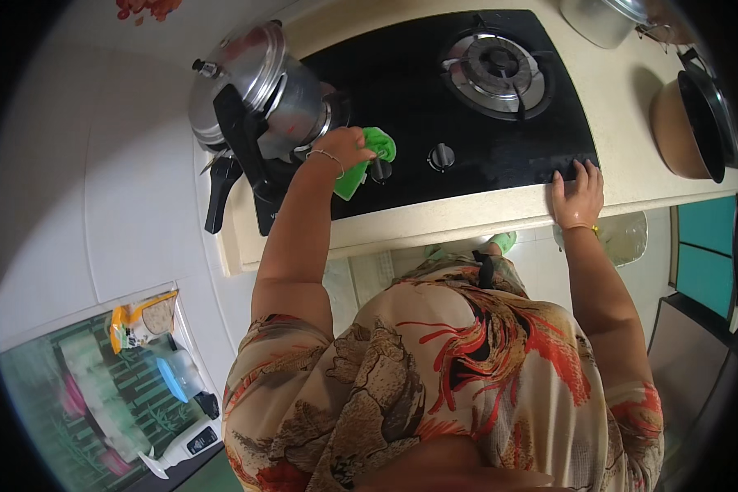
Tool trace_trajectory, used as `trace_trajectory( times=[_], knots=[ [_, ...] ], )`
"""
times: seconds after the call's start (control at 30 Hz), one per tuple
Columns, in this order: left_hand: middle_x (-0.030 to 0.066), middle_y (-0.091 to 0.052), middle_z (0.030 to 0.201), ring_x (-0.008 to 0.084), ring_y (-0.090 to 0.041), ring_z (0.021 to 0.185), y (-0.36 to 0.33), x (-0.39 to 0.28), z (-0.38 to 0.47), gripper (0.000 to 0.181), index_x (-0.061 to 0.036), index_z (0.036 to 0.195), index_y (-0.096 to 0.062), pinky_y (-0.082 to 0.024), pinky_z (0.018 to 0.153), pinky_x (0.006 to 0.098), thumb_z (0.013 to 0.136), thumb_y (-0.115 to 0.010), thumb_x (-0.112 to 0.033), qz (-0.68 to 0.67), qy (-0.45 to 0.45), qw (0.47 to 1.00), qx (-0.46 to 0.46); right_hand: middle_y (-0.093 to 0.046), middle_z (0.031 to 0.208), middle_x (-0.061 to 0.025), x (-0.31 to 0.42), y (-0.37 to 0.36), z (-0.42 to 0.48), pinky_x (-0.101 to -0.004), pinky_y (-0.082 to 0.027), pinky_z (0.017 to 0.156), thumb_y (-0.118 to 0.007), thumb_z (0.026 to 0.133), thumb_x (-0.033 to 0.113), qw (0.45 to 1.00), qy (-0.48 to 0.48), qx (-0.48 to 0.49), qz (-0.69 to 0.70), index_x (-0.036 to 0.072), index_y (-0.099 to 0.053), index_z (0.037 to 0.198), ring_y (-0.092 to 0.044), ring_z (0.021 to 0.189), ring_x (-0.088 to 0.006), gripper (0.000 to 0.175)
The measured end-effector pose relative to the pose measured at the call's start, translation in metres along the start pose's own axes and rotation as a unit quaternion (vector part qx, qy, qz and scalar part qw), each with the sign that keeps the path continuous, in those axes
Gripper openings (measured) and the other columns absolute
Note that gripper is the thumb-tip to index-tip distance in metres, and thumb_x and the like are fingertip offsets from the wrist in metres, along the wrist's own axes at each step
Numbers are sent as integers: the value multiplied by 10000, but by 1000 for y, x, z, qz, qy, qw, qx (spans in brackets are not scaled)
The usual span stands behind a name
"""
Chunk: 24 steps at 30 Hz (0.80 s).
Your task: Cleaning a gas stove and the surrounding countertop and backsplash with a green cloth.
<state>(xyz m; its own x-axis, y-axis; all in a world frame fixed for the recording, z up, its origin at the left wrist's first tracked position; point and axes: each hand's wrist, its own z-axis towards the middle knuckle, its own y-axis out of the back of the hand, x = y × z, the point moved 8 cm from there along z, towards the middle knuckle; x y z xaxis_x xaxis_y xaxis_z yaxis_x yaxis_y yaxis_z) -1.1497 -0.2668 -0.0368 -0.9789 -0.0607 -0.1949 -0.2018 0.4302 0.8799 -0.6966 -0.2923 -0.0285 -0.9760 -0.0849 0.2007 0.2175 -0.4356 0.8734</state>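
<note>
My left hand (343, 149) grips a green cloth (352, 183) on the black glass gas cooktop (400, 111). Its fingers are right beside the left control knob (380, 171), and part of the cloth bunches up beyond them. Just past that hand, a metal pressure cooker (295, 92) with a black handle stands over the left burner and hides most of it. My right hand (580, 198) rests at the cooktop's front right corner, fingers spread on the glass and palm by the counter edge. It holds nothing.
The right burner (497, 67) is bare, with a second knob (441, 157) before it. A brown pan (682, 132) leans at the counter's right end, near a metal pot (603, 21). A lined bin (628, 238) is below. Packages, including a yellow bag (150, 320), sit at left.
</note>
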Motion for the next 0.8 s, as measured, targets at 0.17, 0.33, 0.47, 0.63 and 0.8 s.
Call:
trace_trajectory(
  times=[0.17, 0.33, 0.47, 0.63, 0.8],
  knots=[
    [171, -632, 1017, 342, -609, 983, 12, -34, 28, 415, -63, 970, -582, -469, 852, 421, 784, -693, -418, -53, 12, 998, -36, -540, 1246, -158, -3, 1, -1, -468, -395, 970, -661, 785, 368, 1000, -7, -9, 8, 79, -619, 1122, -463, 1204, -359, 446],
    [178, -589, 1179, 357, -566, 1124, 17, -56, 65, 518, -104, 1228, -524, -449, 964, 416, 817, -662, -388, -73, 85, 987, -111, -532, 1261, -137, -1, -1, -2, -469, -381, 976, -656, 786, 378, 1000, -10, -7, 10, 96, -613, 1137, -445, 1225, -354, 452],
    [189, -556, 1231, 345, -549, 1150, 18, -110, 66, 513, -163, 1240, -550, -432, 981, 395, 791, -690, -369, -47, -4, 997, -66, -532, 1264, -138, -3, -3, -2, -469, -378, 979, -650, 789, 384, 1000, -14, -1, 4, 99, -615, 1134, -442, 1230, -353, 449],
    [142, -585, 1145, 334, -578, 1078, -14, -220, 58, 345, -200, 1103, -639, -465, 912, 405, 769, -695, -262, 5, -220, 975, 13, -529, 1272, -140, -2, 0, -1, -472, -378, 977, -648, 787, 392, 1000, -12, -10, 7, 96, -615, 1133, -448, 1221, -355, 456],
    [145, -574, 1131, 337, -569, 1080, -45, -270, 41, 277, -177, 1086, -646, -454, 914, 418, 814, -674, -222, 35, -279, 960, 9, -532, 1265, -145, -5, -3, -1, -469, -383, 974, -655, 782, 385, 1000, -11, -6, 11, 95, -614, 1133, -453, 1215, -356, 457]
  ],
)
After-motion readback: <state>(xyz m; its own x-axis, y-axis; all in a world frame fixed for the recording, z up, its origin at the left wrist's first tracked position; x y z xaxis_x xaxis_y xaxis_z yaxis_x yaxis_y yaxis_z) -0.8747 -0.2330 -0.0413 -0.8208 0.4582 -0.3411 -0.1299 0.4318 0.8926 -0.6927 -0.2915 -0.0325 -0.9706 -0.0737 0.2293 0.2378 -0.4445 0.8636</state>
